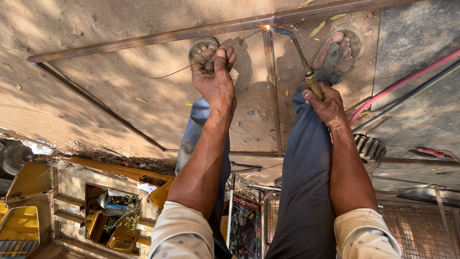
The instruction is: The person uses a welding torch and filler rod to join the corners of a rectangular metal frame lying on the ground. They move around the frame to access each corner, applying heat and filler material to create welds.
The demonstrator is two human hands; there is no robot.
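Observation:
My left hand [213,72] is closed on a thin filler wire [191,65] whose tip reaches a joint of the metal frame [143,41] lying on the dirt ground. My right hand [326,103] grips the brass handle of a gas torch [299,52]. The torch's bent nozzle points at the same joint, where a small bright flame [264,27] burns. A short crossbar [273,96] of the frame runs from that joint between my legs. My two sandalled feet [335,50] stand on either side of it.
A red hose [407,79] and a blue-grey hose [412,95] run off to the right over a concrete slab. A gear wheel [370,147] lies by my right leg. Yellow machine parts [28,201] and a wire mesh panel [417,225] fill the lower edge.

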